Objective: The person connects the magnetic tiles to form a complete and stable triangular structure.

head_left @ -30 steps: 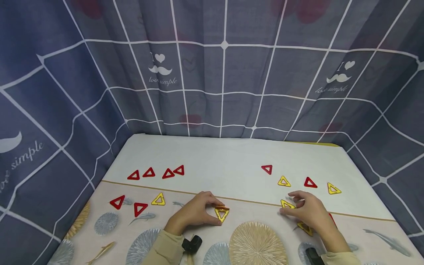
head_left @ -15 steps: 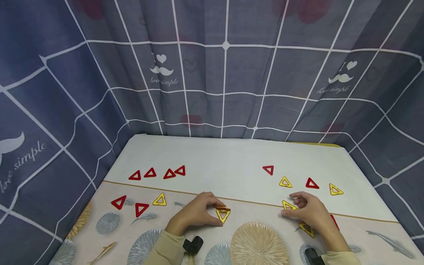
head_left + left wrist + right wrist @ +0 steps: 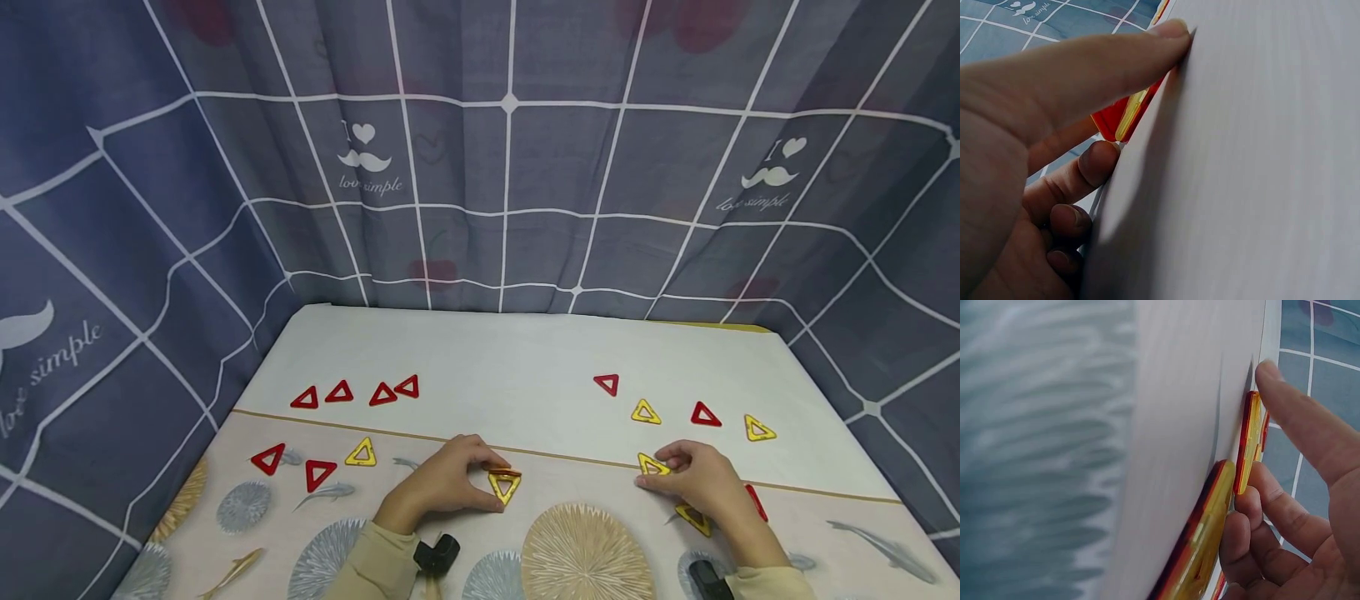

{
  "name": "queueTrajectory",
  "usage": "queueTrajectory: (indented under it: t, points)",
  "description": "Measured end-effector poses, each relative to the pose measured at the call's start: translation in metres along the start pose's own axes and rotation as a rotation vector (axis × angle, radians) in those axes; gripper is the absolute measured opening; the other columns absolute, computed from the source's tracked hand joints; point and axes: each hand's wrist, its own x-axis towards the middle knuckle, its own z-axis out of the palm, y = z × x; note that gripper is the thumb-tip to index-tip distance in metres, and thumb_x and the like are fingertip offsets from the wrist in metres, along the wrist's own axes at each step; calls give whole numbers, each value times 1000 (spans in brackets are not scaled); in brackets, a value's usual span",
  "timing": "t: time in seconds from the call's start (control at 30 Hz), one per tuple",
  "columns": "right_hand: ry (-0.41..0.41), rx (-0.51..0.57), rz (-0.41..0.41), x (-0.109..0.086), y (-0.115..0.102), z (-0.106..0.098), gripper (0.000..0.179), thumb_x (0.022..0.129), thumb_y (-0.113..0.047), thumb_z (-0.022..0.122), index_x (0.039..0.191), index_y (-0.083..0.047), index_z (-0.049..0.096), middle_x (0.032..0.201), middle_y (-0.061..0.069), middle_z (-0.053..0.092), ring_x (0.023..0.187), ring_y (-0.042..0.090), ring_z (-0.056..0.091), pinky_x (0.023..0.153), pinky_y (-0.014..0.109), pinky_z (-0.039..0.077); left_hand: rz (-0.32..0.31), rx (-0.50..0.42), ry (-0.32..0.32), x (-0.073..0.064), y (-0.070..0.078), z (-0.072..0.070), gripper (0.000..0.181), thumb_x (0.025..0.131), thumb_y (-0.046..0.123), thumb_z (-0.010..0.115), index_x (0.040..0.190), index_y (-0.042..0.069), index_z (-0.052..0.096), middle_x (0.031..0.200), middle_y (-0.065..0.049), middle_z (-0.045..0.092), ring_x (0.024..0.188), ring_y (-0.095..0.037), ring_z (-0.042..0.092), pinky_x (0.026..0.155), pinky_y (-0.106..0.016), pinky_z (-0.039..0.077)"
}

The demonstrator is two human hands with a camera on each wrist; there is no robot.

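Observation:
My left hand (image 3: pixel 450 475) rests low on the tabletop, thumb and index finger at opposite ends of a yellow triangular tile (image 3: pixel 505 499) with an open centre. An orange-red piece (image 3: pixel 504 471) stands along that tile's far edge, by the index fingertip. In the left wrist view, red and yellow plastic (image 3: pixel 1125 117) shows behind the thumb. My right hand (image 3: pixel 705 479) pinches another yellow triangular tile (image 3: pixel 645 461) between thumb and index finger. The right wrist view shows this tile (image 3: pixel 1249 440) edge-on, and a nearer tile (image 3: pixel 1200 540) beneath the curled fingers.
Several red triangles (image 3: pixel 339 391) and a yellow one (image 3: pixel 361 452) lie to the left. More red (image 3: pixel 703 414) and yellow triangles (image 3: pixel 759 428) lie beyond the right hand; another yellow one (image 3: pixel 693 520) is partly under its wrist. A checked curtain (image 3: pixel 465 167) encloses the table.
My right index finger has come down onto the far side of the yellow triangular tile, where it was raised before. The left hand and its tile keep their place.

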Motion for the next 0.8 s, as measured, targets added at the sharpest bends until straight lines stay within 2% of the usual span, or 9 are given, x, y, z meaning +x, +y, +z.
queueTrajectory:
  t: [0.2,0.33,0.63,0.8]
  points:
    - [-14,3,-5,1,-2,1,52,68,-39,93,98,-4,71,84,3,60,75,20,52,63,34,44,4,-2,5,0,0,0,46,73,34,92,115,25,75,104,15,60,104,-8,51,96,-35,44]
    - [-19,-6,-23,0,-7,2,48,70,-36,92,100,-5,70,84,3,60,75,19,53,65,35,44,0,0,8,0,0,1,46,72,33,93,114,24,76,101,15,60,102,-7,51,95,-34,43]
    - [20,47,-135,-4,-26,10,41,69,-34,93,93,-9,71,82,2,62,78,18,55,68,34,46,10,10,10,1,-1,1,45,72,34,93,113,25,76,100,15,60,100,-6,51,94,-34,43]
    - [8,107,-187,-7,-40,20,38,69,-33,94,92,-13,72,85,0,66,80,16,60,68,34,48,21,15,12,1,-1,1,44,72,34,92,112,24,75,101,15,59,100,-7,51,94,-33,43]
